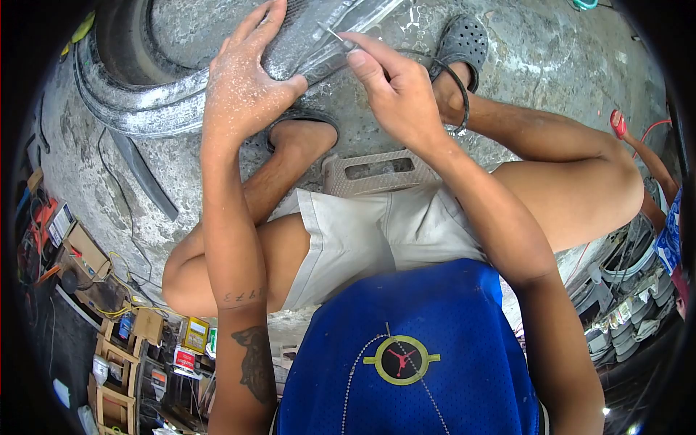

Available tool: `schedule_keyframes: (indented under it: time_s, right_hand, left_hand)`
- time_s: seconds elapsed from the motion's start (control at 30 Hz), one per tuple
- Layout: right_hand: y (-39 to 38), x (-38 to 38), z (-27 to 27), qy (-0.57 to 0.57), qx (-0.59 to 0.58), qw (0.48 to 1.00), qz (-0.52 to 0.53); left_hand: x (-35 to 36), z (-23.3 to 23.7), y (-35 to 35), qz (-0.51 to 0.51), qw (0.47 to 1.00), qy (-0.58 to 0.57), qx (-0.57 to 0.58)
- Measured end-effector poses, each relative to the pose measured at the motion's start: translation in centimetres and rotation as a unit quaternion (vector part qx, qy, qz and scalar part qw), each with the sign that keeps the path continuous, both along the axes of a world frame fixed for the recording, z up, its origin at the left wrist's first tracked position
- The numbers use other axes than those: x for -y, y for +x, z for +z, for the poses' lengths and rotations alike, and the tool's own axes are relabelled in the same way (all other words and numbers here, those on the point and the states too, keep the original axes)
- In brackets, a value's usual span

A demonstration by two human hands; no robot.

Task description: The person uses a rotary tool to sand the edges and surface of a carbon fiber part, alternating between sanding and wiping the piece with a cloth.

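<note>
A large dark moulded part (pixel 156 109), like a car bumper, lies at the top, coated in white dust. My left hand (pixel 250 83), dusted white, rests over it with fingers stretched up and thumb out to the side. Between the thumb and fingers of my right hand (pixel 395 87) is a thin pointed metal tool (pixel 334 34). Its tip points up and left, right at the dusty surface of the part. Most of the handle is hidden in my grip.
Under me is a beige plastic stool (pixel 377 172) on the stained concrete floor (pixel 551 65). A dark strip (pixel 143 174) lies to the left, near a wooden rack (pixel 116 384) and boxes. At right, another person's hand (pixel 629 138) holds a red object (pixel 618 122) with a red cord.
</note>
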State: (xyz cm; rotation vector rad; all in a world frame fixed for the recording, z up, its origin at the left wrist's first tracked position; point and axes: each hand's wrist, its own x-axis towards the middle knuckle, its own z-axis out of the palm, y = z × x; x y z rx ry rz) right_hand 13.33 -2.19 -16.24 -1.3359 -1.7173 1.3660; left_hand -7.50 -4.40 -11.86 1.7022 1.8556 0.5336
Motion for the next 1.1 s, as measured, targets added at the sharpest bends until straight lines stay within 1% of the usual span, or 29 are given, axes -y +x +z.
schedule_keyframes:
  time_s: [0.23,0.3,0.33,0.4,0.43,0.57,0.77,0.93,1.0,1.03,1.07,1.1]
  right_hand:
    - [0.0,-0.1,-0.1,0.000,-0.008,1.000,-0.008]
    - [0.0,-0.1,-0.1,-0.003,-0.009,1.000,-0.008]
    - [0.0,-0.1,-0.1,-0.005,-0.010,1.000,-0.008]
    - [0.0,0.0,-0.3,0.009,-0.004,1.000,0.002]
    - [0.0,0.0,-0.4,0.022,0.001,1.000,0.012]
    - [-0.1,0.0,-0.2,0.007,0.000,1.000,-0.001]
    - [-0.1,0.0,-0.6,0.037,-0.019,0.999,-0.009]
    - [0.0,-0.1,-0.5,0.022,-0.007,1.000,-0.001]
    - [-0.2,-0.1,-0.6,0.012,-0.013,1.000,-0.006]
    - [-0.2,-0.2,-0.6,0.002,-0.019,1.000,-0.010]
    - [-0.1,-0.1,-0.6,0.003,-0.019,1.000,-0.011]
    - [0.0,0.0,-0.3,-0.026,-0.026,0.999,-0.013]
  left_hand:
    - [0.1,-0.6,-0.2,-0.003,1.000,0.005,0.011]
    - [0.1,-1.1,-0.3,-0.011,0.999,0.044,0.005]
    - [0.1,-0.8,-0.2,-0.011,0.999,0.044,0.006]
    - [-0.1,-0.1,-0.1,-0.009,1.000,0.004,-0.003]
    - [-0.1,-0.2,-0.1,-0.009,1.000,0.004,-0.003]
    - [-0.1,-0.2,-0.2,-0.011,1.000,0.007,-0.001]
    - [-0.1,-0.3,-0.2,-0.012,1.000,0.009,0.000]
    - [0.0,-0.6,-0.4,-0.016,1.000,0.009,0.007]
    - [0.0,-1.3,-0.6,-0.024,0.998,0.051,0.011]
    - [-0.1,-1.2,-0.5,-0.025,0.998,0.053,0.012]
    - [-0.1,-0.9,-0.4,-0.021,0.999,0.036,0.006]
    - [-0.1,-0.5,-0.2,-0.016,1.000,0.019,0.000]
